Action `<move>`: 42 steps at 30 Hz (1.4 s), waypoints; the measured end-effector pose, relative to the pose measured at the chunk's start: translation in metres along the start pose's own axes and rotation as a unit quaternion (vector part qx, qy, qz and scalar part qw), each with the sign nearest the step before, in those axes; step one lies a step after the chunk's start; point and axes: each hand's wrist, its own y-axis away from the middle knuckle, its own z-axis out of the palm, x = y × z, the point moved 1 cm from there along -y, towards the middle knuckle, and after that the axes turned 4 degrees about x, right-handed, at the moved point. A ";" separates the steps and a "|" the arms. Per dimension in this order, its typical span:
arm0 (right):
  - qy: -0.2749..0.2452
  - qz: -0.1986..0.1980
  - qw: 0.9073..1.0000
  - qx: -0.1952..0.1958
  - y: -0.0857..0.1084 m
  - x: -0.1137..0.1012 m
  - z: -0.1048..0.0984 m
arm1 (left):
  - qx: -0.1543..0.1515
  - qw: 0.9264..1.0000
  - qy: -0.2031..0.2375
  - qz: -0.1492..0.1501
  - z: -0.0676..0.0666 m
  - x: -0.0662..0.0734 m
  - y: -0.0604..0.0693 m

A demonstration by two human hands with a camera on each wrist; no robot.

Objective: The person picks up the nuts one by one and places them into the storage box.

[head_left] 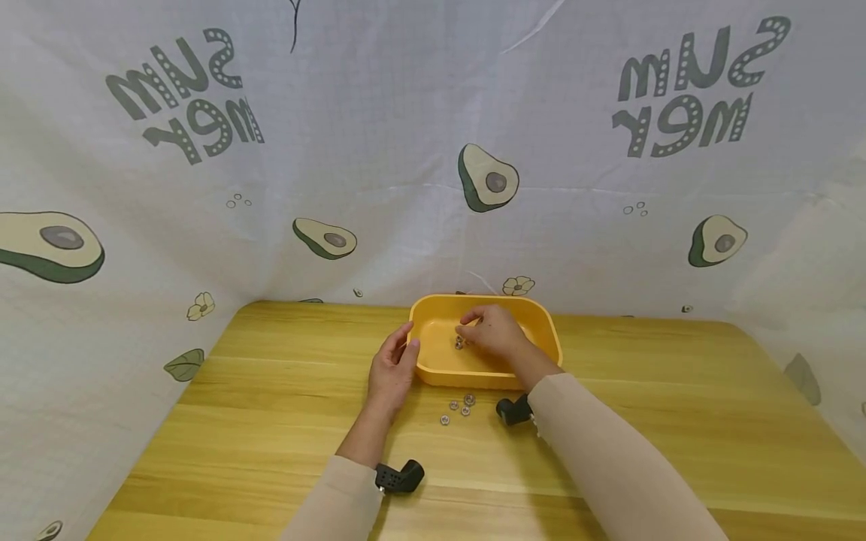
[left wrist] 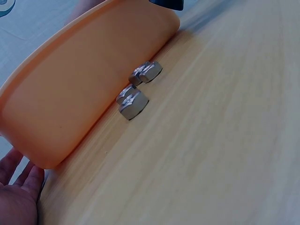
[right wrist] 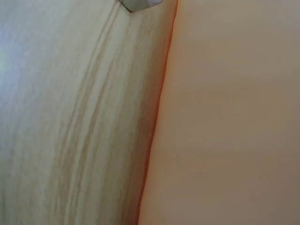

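A yellow plastic tray (head_left: 433,373) stands at the back of the wooden table. My left hand (head_left: 392,373) is at its left end, fingers and thumb apart beside the wall; the left wrist view shows the fingers (left wrist: 33,180) near the tray's lower corner. Over the rim reaches my right hand (head_left: 497,330), bent fingers low inside the tray. Small metal hex nuts (head_left: 458,343) lie just by those fingertips; whether one is pinched is hidden. Several more nuts (head_left: 465,411) rest on the table in front of the tray, also large in the left wrist view (left wrist: 134,105).
Black wrist cameras (head_left: 401,477) are strapped at both sleeves. A white cloth (head_left: 406,248) printed with avocados hangs behind and beside the table (head_left: 271,406). The right wrist view holds mostly the tray's outer wall (right wrist: 225,117) and bare wood.
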 end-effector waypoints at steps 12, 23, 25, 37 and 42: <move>-0.022 -0.004 1.000 0.015 0.004 -0.007 -0.004 | -0.001 1.000 -0.002 0.002 0.000 0.001 -0.001; -0.030 -0.068 0.996 0.049 0.027 -0.025 -0.007 | -0.002 1.000 0.000 -0.001 -0.001 0.000 0.000; -0.040 -0.078 0.995 0.051 0.034 -0.028 -0.008 | -0.003 1.000 -0.002 -0.002 -0.001 0.000 0.000; -0.090 -0.079 0.991 0.061 0.082 -0.029 -0.010 | -0.002 1.000 -0.002 0.001 0.000 0.000 0.000; -0.098 -0.077 0.991 0.054 0.099 -0.025 -0.011 | -0.001 1.000 -0.001 0.002 0.000 -0.001 0.000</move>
